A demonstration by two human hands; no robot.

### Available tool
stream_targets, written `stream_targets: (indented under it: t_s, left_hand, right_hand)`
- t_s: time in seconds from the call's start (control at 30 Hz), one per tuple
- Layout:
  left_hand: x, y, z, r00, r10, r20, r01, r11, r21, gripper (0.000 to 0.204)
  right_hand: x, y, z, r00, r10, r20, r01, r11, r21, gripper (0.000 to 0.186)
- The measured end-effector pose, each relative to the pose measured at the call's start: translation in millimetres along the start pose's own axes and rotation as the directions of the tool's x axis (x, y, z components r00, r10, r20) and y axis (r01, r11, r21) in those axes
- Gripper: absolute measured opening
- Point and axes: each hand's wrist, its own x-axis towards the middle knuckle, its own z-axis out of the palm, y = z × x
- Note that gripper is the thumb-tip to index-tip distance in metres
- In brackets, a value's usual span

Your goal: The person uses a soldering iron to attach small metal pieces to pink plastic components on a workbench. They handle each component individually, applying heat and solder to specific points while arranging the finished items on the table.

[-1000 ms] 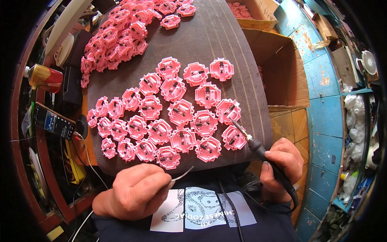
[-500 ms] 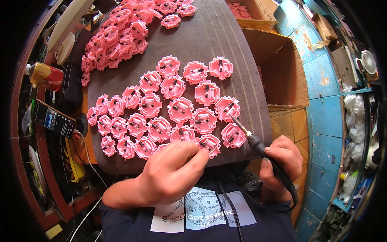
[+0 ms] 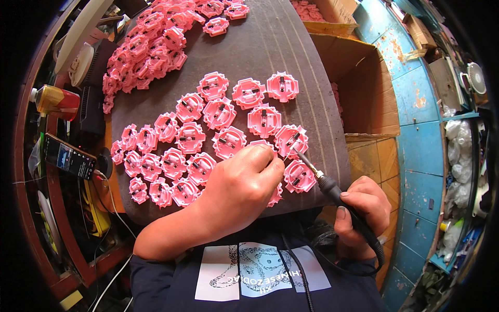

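Observation:
My right hand (image 3: 364, 210) grips the dark handle of a soldering iron (image 3: 332, 188), with the cord trailing back past the wrist. The metal tip points up and left onto a pink plastic part (image 3: 289, 136) at the right of the rows. Beside that part, my left hand (image 3: 239, 179) has its fingers pinched together. A short, thin strand of solder wire (image 3: 289, 154) shows between its fingertips and the iron's tip. Each pink part is roughly round with a notched rim and small black and clear pieces inside. My left hand hides several parts under it.
A large heap of pink parts (image 3: 143, 52) lies on the dark work surface (image 3: 244, 52) at the far left. Cardboard boxes (image 3: 364, 88) stand to the right of it. At left are a propped phone (image 3: 67, 155), cables and a bottle (image 3: 57, 100). Blue cabinets (image 3: 418, 166) stand at far right.
My left hand has moved up and right, toward the iron's tip and the pink part there. My right hand and the iron have barely moved.

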Motion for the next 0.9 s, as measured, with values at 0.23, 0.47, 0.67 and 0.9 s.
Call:
stream_targets:
  t_s: [0.23,0.47,0.67,0.9]
  left_hand:
    - [2,0,0,1.000,0.013,0.001,-0.013,1.000,-0.014,0.020]
    - [2,-2,1,1.000,-0.020,0.023,0.020,1.000,-0.007,0.020]
    - [0,-2,-1,1.000,-0.008,-0.001,0.008,1.000,0.004,0.022]
    - [-11,12,-9,0.998,0.026,-0.066,-0.030,0.997,-0.069,0.026]
  right_hand:
    - [1,0,-1,1.000,0.003,0.006,-0.003,1.000,0.006,0.027]
    - [0,1,0,1.000,-0.006,-0.001,0.006,1.000,0.004,0.027]
    - [0,1,-1,1.000,-0.010,-0.018,0.010,1.000,-0.004,0.026]
    - [-8,-11,-10,0.997,0.021,-0.074,-0.023,1.000,-0.018,0.027]
